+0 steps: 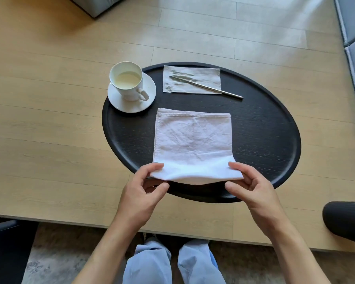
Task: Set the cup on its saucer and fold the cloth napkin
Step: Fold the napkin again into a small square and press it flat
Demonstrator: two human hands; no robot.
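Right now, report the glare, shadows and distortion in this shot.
Head view: daylight washes out the floor planks at top; the near edge of the cloth napkin is overexposed between the left hand and right hand; wide-angle lens bends the round black table; shadows are soft.

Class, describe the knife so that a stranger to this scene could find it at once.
Find the round black tray on the wooden table. At its far edge lies a grey paper napkin; the slim silver knife rests diagonally across it, the only metal thing there.
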